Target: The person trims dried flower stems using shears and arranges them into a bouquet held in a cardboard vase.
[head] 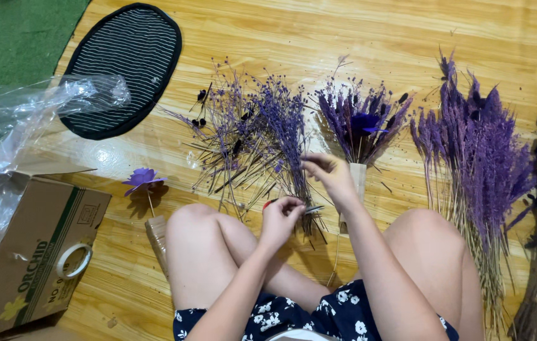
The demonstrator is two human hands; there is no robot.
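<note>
Right hand pinched one purple stem near its base; the stem's long axis ran up and away, over the loose pile. Left hand, just below, gripped scissors, blades toward the stem.

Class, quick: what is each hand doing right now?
Left hand: closed on scissors with a red handle.
Right hand: fingers pinched on a thin dried purple stem.

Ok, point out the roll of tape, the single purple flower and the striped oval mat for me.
roll of tape (74, 261), head view, on its pale outer rim.
single purple flower (143, 179), head view, on the petals.
striped oval mat (126, 63), head view, on the middle of its striped face.
</note>
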